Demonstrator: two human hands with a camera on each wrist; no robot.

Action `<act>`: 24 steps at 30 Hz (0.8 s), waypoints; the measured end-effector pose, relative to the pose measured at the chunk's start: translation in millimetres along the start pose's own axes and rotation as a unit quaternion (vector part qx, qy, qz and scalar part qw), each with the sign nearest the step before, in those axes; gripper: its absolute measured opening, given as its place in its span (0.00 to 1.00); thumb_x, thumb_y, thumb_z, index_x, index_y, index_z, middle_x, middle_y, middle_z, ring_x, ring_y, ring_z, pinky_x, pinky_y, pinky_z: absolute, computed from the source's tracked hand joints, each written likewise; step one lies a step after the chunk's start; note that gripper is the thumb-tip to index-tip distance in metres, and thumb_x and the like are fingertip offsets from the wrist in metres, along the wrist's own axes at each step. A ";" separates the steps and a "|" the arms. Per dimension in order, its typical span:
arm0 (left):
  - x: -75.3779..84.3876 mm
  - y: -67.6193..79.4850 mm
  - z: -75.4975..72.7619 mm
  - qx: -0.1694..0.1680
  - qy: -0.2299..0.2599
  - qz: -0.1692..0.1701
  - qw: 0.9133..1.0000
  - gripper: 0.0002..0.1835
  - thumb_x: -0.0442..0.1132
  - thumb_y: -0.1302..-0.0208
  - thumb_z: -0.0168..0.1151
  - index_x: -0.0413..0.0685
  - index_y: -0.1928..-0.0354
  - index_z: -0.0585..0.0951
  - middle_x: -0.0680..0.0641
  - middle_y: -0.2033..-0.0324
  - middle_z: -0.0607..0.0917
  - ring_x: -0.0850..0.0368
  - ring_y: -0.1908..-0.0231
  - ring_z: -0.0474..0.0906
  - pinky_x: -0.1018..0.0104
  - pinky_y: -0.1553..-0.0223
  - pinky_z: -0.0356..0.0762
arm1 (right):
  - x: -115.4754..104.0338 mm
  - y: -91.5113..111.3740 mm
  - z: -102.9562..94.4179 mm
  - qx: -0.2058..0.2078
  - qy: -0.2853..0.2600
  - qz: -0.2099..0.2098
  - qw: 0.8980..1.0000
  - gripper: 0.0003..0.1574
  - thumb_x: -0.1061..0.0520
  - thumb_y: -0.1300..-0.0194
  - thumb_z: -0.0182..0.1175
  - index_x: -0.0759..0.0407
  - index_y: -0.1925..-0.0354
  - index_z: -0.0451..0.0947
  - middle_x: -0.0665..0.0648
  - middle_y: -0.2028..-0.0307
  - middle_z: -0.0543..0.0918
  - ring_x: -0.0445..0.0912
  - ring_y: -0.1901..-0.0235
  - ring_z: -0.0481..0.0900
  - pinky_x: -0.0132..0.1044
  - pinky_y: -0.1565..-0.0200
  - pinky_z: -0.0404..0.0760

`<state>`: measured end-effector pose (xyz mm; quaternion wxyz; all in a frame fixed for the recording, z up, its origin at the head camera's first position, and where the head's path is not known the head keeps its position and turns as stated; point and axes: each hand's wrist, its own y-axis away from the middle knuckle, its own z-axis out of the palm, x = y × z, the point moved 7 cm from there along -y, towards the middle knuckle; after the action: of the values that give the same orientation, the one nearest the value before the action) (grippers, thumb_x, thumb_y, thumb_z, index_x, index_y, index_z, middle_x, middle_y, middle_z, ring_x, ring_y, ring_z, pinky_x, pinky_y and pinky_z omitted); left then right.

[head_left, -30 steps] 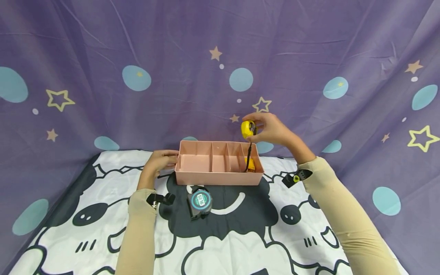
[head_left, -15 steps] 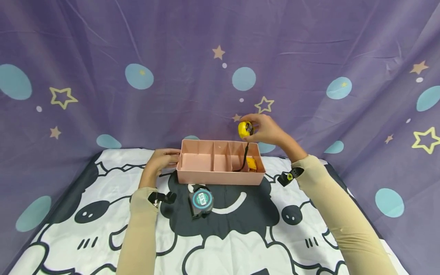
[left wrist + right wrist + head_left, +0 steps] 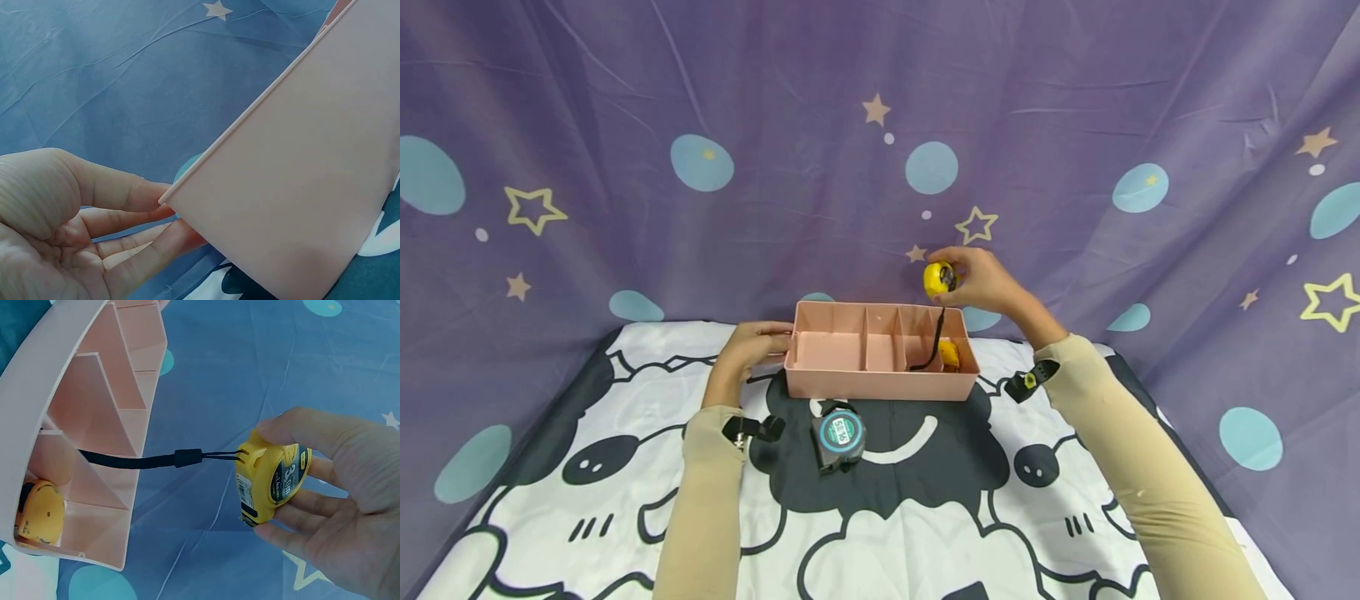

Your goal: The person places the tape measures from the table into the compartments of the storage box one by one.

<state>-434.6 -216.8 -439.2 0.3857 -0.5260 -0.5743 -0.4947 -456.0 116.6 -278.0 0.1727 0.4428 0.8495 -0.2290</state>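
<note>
My right hand (image 3: 987, 282) pinches a yellow tape measure (image 3: 269, 478) between thumb and fingers, above the back right of a pink divided box (image 3: 880, 386). Its black wrist strap (image 3: 134, 462) hangs down into a compartment right of the middle. Another yellow tape measure (image 3: 42, 512) lies in the rightmost compartment. At the box's left end, my left hand (image 3: 751, 346) touches a corner with its fingers nearly straight; in the left wrist view the fingertips are partly hidden behind the box edge. A black tape measure (image 3: 839, 435) with a teal ring lies in front of the box.
The cloth (image 3: 917, 550) under everything is printed with black-and-white cartoon sheep. Behind the box hangs a purple curtain (image 3: 805, 167) with stars and dots. The box's left compartments (image 3: 829, 348) hold nothing visible.
The right hand has moved slightly inward over the box with the yellow tape measure. Its strap end now lies one compartment farther left. The left hand stays at the box's end.
</note>
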 end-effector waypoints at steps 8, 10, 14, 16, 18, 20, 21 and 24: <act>0.3 0.2 -0.5 -0.002 0.003 0.001 1.000 0.28 0.33 0.30 0.60 0.35 0.30 0.72 0.31 0.34 0.76 0.41 0.36 0.78 0.55 0.36 0.81 | 10.3 1.9 8.0 -0.008 -0.010 0.015 1.000 0.40 0.62 0.47 0.76 0.62 0.36 0.77 0.62 0.40 0.82 0.57 0.47 0.82 0.50 0.47 0.87; -0.5 -0.5 -0.6 -0.002 0.007 -0.001 1.000 0.28 0.32 0.30 0.60 0.35 0.30 0.72 0.30 0.33 0.75 0.39 0.35 0.76 0.56 0.37 0.82 | 11.3 2.2 9.9 -0.010 -0.011 0.016 1.000 0.40 0.63 0.47 0.76 0.63 0.36 0.77 0.63 0.41 0.82 0.57 0.47 0.82 0.50 0.47 0.87; -1.3 -1.6 -1.2 -0.003 0.010 0.000 1.000 0.28 0.32 0.31 0.61 0.34 0.30 0.72 0.31 0.34 0.76 0.42 0.37 0.78 0.57 0.38 0.82 | 11.5 2.1 11.9 -0.012 -0.018 0.019 1.000 0.40 0.63 0.48 0.77 0.62 0.36 0.77 0.62 0.41 0.82 0.56 0.47 0.82 0.49 0.47 0.87; -1.1 -1.8 -1.3 -0.002 0.008 0.002 1.000 0.28 0.33 0.31 0.61 0.34 0.30 0.72 0.32 0.35 0.78 0.45 0.40 0.81 0.57 0.38 0.82 | 11.6 1.6 12.7 -0.014 -0.021 0.019 1.000 0.41 0.63 0.48 0.77 0.62 0.35 0.77 0.62 0.41 0.82 0.57 0.47 0.82 0.49 0.47 0.87; -0.8 -1.4 -1.3 -0.002 0.007 0.004 1.000 0.28 0.33 0.32 0.62 0.35 0.30 0.72 0.34 0.36 0.79 0.50 0.43 0.83 0.56 0.37 0.82 | 12.2 1.0 13.7 -0.016 -0.021 0.020 0.999 0.41 0.63 0.48 0.77 0.63 0.35 0.77 0.62 0.41 0.82 0.57 0.47 0.82 0.49 0.48 0.88; -0.5 -0.6 -1.2 -0.003 0.008 0.004 1.000 0.28 0.33 0.32 0.62 0.35 0.30 0.73 0.36 0.37 0.81 0.53 0.45 0.84 0.55 0.37 0.81 | 13.2 0.3 15.0 -0.019 -0.021 0.021 0.999 0.41 0.63 0.47 0.76 0.63 0.35 0.77 0.63 0.41 0.82 0.58 0.47 0.82 0.48 0.49 0.88; -0.4 -0.4 -1.0 -0.003 0.009 0.004 1.000 0.28 0.33 0.32 0.61 0.35 0.30 0.73 0.36 0.37 0.81 0.54 0.46 0.84 0.54 0.36 0.81 | 13.5 0.3 15.6 -0.020 -0.021 0.022 0.999 0.41 0.63 0.47 0.77 0.63 0.35 0.77 0.63 0.41 0.82 0.58 0.47 0.82 0.48 0.50 0.88; 0.0 -0.2 -0.6 -0.003 0.010 0.004 1.000 0.28 0.32 0.32 0.61 0.35 0.30 0.73 0.38 0.39 0.82 0.55 0.47 0.84 0.53 0.36 0.81 | 14.8 0.5 17.9 -0.028 -0.016 0.022 0.999 0.41 0.63 0.47 0.76 0.63 0.35 0.76 0.63 0.40 0.82 0.59 0.47 0.82 0.46 0.51 0.88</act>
<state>-434.9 -217.4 -439.2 0.3921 -0.5244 -0.5669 -0.4999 -462.1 117.2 -300.4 0.2036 0.4530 0.8425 -0.2087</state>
